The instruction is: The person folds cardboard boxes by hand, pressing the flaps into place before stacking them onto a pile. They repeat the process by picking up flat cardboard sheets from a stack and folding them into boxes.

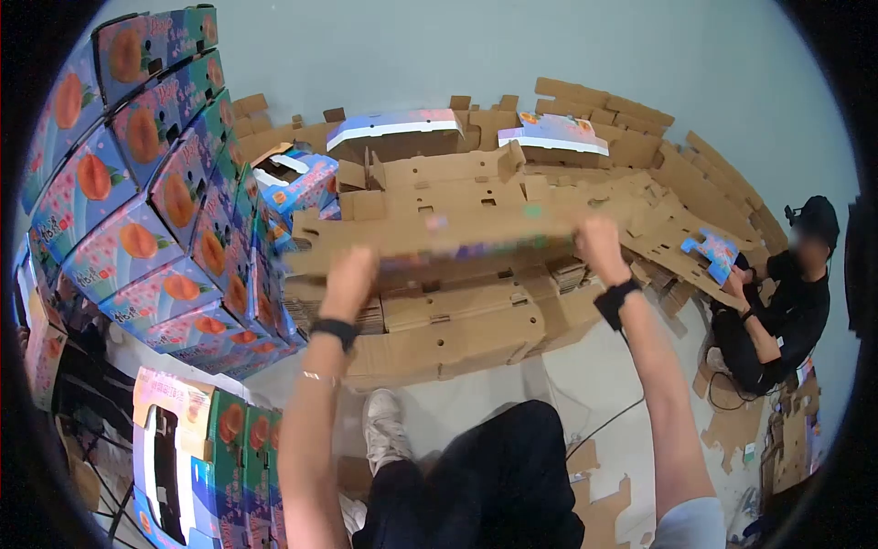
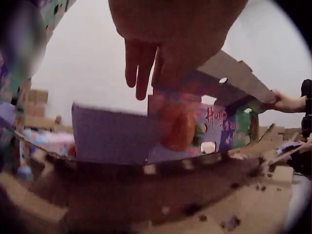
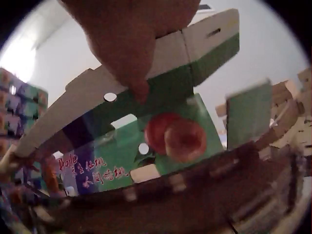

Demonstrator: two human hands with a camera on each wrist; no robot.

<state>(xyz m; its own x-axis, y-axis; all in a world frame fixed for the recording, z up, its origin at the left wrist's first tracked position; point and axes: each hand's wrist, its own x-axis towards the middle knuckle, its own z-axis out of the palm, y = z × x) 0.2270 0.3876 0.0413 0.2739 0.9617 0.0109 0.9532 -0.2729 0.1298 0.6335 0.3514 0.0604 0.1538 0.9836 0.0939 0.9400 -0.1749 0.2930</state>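
Observation:
Both hands hold a long cardboard fruit box (image 1: 512, 233), which looks blurred in the head view. My left hand (image 1: 352, 277) grips it near its left end, and my right hand (image 1: 601, 249) grips the right end. Its brown inner face is turned up toward me. In the left wrist view a purple and pink printed panel (image 2: 214, 124) with an orange peach hangs below the left hand (image 2: 175, 34). The right wrist view shows the green side (image 3: 117, 161) with two peaches and red lettering, under the right hand (image 3: 126, 44). Beneath it lie stacked brown cardboard pieces (image 1: 457, 352).
Printed peach boxes (image 1: 137, 192) are stacked high on the left, with more boxes (image 1: 197, 457) on the floor below. Brown cardboard (image 1: 631, 137) lines the wall. On the right a seated person (image 1: 777, 302) handles a blue printed piece (image 1: 713, 252). A cable (image 1: 608, 421) crosses the floor.

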